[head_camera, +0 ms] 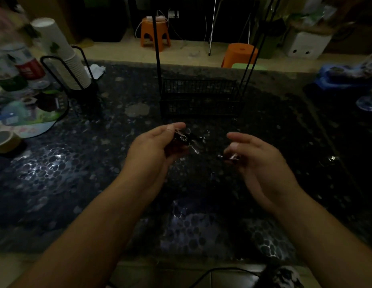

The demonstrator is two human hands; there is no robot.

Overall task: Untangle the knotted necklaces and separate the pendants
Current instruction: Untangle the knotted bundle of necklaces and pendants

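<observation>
- Your left hand is raised over the table with its fingers curled; thumb and forefinger pinch a thin strand, and a dark reddish pendant sits in the cupped palm.
- Your right hand is level with it and a little apart. Its fingers bend inward round a small glinting piece; the dim light and blur hide what that piece is.
- Between your hands hangs the tangled necklaces, a dark glinting cluster nearer your left fingertips. You cannot tell from this view how the strands cross.
- Everything is held above the dark pebble-patterned table, not resting on it.
- Just beyond your hands stands a black wire basket with thin upright poles.
- On the far left a stack of paper cups leans in a black wire holder, with blurred bottles beside it.
- A roll of tape lies at the left edge.
- Past the table, two orange stools stand on the floor.
</observation>
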